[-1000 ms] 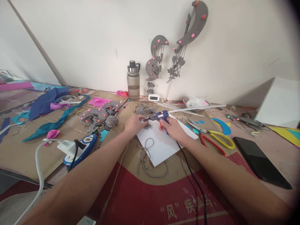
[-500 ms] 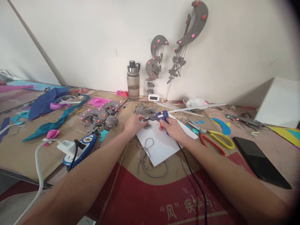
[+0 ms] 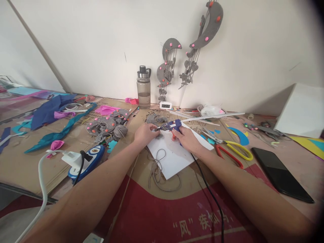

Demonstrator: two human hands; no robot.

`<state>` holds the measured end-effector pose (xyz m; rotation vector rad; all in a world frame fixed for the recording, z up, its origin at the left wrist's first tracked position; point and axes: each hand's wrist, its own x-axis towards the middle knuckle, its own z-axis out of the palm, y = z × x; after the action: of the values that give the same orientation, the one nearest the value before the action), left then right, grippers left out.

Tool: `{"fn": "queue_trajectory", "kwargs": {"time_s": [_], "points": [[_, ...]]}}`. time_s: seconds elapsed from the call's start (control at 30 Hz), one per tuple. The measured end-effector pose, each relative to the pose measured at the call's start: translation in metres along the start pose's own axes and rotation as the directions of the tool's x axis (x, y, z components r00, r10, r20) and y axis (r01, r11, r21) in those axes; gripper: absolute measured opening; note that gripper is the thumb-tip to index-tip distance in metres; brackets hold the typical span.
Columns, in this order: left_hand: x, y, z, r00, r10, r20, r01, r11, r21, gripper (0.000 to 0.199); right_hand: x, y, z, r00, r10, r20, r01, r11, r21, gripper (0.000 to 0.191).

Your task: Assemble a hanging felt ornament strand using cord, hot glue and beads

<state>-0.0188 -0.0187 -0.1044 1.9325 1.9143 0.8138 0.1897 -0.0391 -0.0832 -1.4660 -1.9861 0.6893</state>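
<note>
- Extension socket (image 3: 88,161) near the desk's (image 3: 298,157) front-left edge, probably for reach.
- Left hand (image 3: 145,134) beside the nozzle, perhaps steadying grey work; its fingers' grip I cannot tell.
- White paper (image 3: 174,158) beneath, likely catching drips.
- Glue gun (image 3: 176,125) above, centrally.
- Right hand (image 3: 189,139), fingers wrapped round its handle for control.

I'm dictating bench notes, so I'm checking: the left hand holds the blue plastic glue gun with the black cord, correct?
The hand is wrong: the head view shows the right hand holding the blue plastic glue gun with the black cord.
</note>
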Motion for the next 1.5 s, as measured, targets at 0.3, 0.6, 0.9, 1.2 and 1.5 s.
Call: {"fn": "queue_trajectory", "kwargs": {"time_s": [0.3, 0.6, 0.9, 1.2, 1.5], "points": [[0.001, -0.001, 0.001, 1.0, 0.012, -0.004, -0.012, 1.0, 0.003, 0.038, 0.0, -0.002, 0.0, 1.0, -0.001, -0.014, 0.001, 1.0, -0.016, 0.035], [-0.001, 0.001, 0.0, 1.0, 0.007, -0.004, -0.007, 1.0, 0.006, 0.037, 0.0, -0.004, -0.001, 1.0, -0.011, -0.026, 0.011, 1.0, -0.028, 0.035], [0.0, -0.002, 0.001, 1.0, 0.005, -0.005, -0.005, 1.0, 0.008, 0.039, -0.002, -0.001, -0.004, 1.0, 0.005, -0.02, -0.005, 1.0, 0.025, 0.038], [0.001, -0.003, 0.002, 1.0, 0.007, -0.002, -0.007, 1.0, -0.001, 0.037, 0.002, 0.009, -0.001, 1.0, 0.008, 0.009, -0.009, 0.997, 0.076, 0.036], [0.001, -0.003, 0.001, 1.0, 0.017, -0.011, -0.017, 1.0, 0.014, 0.039, 0.002, 0.0, 0.001, 1.0, -0.007, -0.029, 0.008, 0.999, 0.034, 0.038]]}}
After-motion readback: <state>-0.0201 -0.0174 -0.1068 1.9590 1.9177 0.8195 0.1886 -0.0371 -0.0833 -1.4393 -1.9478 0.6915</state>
